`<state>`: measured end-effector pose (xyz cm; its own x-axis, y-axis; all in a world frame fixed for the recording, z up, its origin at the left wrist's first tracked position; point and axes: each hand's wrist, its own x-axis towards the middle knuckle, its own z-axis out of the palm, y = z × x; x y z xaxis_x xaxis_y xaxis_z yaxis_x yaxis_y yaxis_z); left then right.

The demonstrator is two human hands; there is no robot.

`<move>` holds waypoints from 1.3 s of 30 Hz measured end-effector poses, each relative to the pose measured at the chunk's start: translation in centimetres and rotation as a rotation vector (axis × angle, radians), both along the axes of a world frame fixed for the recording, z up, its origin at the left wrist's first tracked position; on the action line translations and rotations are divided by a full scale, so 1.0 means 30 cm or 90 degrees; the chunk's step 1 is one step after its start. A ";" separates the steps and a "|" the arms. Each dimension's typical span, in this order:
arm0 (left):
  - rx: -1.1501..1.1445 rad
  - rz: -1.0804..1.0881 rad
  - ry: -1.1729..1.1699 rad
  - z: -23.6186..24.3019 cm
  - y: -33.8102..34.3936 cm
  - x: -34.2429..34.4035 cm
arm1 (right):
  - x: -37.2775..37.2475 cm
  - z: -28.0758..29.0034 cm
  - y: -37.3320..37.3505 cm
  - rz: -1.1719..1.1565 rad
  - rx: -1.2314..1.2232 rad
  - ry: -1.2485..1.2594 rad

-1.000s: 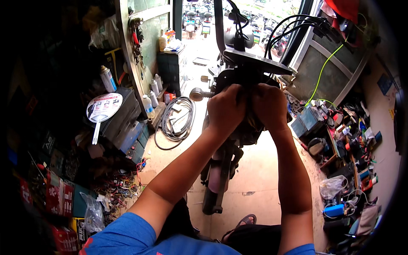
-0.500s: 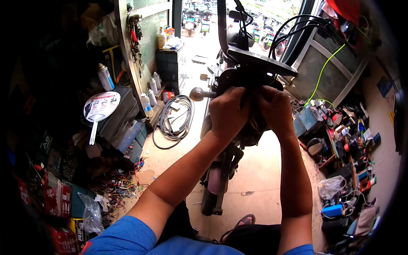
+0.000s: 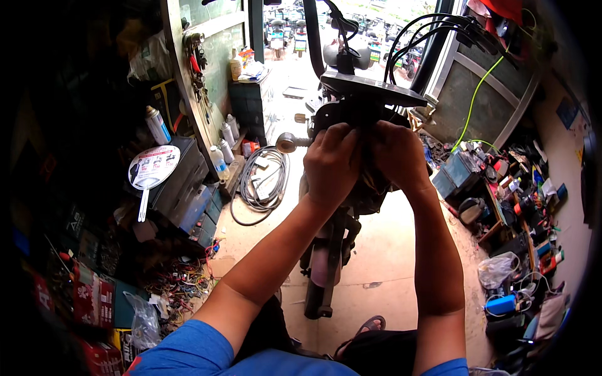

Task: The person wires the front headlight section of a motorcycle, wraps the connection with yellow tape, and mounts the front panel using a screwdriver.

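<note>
In front of me stands a partly stripped, dark two-wheeled scooter (image 3: 320,294). A flat black panel (image 3: 376,89) crosses its upper front, just beyond my hands. My left hand (image 3: 332,164) is curled with the fingers bent into the dark space under this panel. Close beside it, my right hand (image 3: 399,155) is closed in the same spot, fingertips pointing inward. Shadow and my own knuckles hide whatever they grip. A round lamp on a stalk (image 3: 286,143) sticks out to the left of my left hand.
Black cables (image 3: 426,28) arch at the upper right. A coiled grey cable (image 3: 260,188) lies on the floor at left, near a cabinet bearing a round hand fan (image 3: 153,166) and a spray can (image 3: 158,125). Tools and parts (image 3: 520,207) crowd the right wall. Parked scooters stand outside.
My view has shifted slightly, so the scooter's front sits a little further left. Both hands stay close together under the panel, with fingers still curled.
</note>
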<state>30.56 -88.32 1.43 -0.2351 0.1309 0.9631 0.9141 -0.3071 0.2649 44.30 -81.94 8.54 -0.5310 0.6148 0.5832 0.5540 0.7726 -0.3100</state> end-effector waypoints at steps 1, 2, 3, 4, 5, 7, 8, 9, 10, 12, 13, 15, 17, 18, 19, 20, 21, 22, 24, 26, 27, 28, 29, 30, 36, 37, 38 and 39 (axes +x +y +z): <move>0.000 0.010 0.026 -0.006 0.004 -0.003 | 0.001 -0.003 0.001 0.001 0.000 0.006; 0.004 0.013 0.025 -0.010 0.006 -0.004 | -0.001 -0.006 0.002 0.003 0.000 0.013; 0.009 0.016 0.023 -0.014 0.007 -0.002 | -0.002 -0.010 0.003 0.004 0.000 0.020; 0.013 0.019 0.022 -0.018 0.010 0.000 | -0.002 -0.015 0.005 0.007 -0.004 0.023; 0.025 0.015 0.016 -0.023 0.016 0.000 | -0.002 -0.017 0.006 0.010 -0.006 0.026; 0.049 0.005 0.005 -0.030 0.028 -0.001 | -0.003 -0.015 0.005 0.011 -0.004 0.026; 0.049 0.002 -0.001 -0.033 0.030 0.002 | -0.001 -0.017 0.004 0.006 -0.003 0.023; 0.049 -0.001 -0.007 -0.036 0.031 0.003 | 0.001 -0.019 0.004 0.001 -0.001 0.019; 0.049 -0.004 -0.013 -0.038 0.033 0.003 | 0.001 -0.023 0.005 0.001 0.007 0.022; 0.052 -0.014 -0.029 -0.031 0.033 0.007 | 0.004 -0.034 0.008 -0.001 0.023 0.028; 0.054 -0.019 -0.037 -0.028 0.032 0.009 | 0.003 -0.039 0.007 -0.005 0.030 0.031; 0.047 -0.043 -0.058 -0.015 0.033 0.015 | 0.004 -0.036 0.001 -0.015 0.051 0.038; 0.046 -0.062 -0.079 -0.009 0.033 0.015 | -0.005 -0.041 0.001 -0.016 0.039 0.052; 0.049 -0.070 -0.090 -0.011 0.035 0.013 | -0.011 -0.039 -0.001 -0.013 0.032 0.054; 0.051 -0.078 -0.100 -0.013 0.035 0.013 | -0.017 -0.039 -0.003 -0.012 0.025 0.056; 0.047 -0.080 -0.123 -0.015 0.034 0.020 | -0.018 -0.035 -0.005 -0.010 0.018 0.050; 0.044 -0.083 -0.145 -0.019 0.030 0.030 | -0.021 -0.028 -0.007 -0.009 0.012 0.045; 0.040 -0.087 -0.168 -0.020 0.026 0.038 | -0.025 -0.016 -0.011 0.002 -0.010 0.043; 0.025 -0.134 -0.242 -0.027 0.018 0.048 | -0.033 0.005 -0.023 0.022 -0.058 0.041; 0.025 -0.163 -0.280 -0.022 0.018 0.045 | -0.032 0.019 -0.029 -0.031 -0.052 -0.025; 0.033 -0.168 -0.281 -0.018 0.018 0.045 | -0.030 0.027 -0.030 -0.059 -0.048 -0.059; 0.040 -0.173 -0.282 -0.015 0.019 0.043 | -0.032 0.035 -0.031 -0.068 -0.040 -0.078; 0.044 -0.169 -0.275 -0.016 0.018 0.039 | -0.035 0.042 -0.033 -0.077 -0.033 -0.096; 0.047 -0.165 -0.268 -0.019 0.020 0.031 | -0.038 0.048 -0.034 -0.086 -0.026 -0.115; 0.019 -0.151 -0.255 -0.020 0.031 0.034 | -0.039 0.027 -0.011 -0.073 -0.009 -0.030; 0.010 -0.146 -0.242 -0.017 0.032 0.035 | -0.035 0.029 -0.012 -0.076 0.001 -0.030; 0.015 -0.145 -0.230 -0.021 0.032 0.021 | -0.042 0.026 -0.022 -0.073 0.005 -0.028; 0.020 -0.144 -0.219 -0.023 0.036 0.006 | -0.048 0.024 -0.030 -0.070 0.009 -0.025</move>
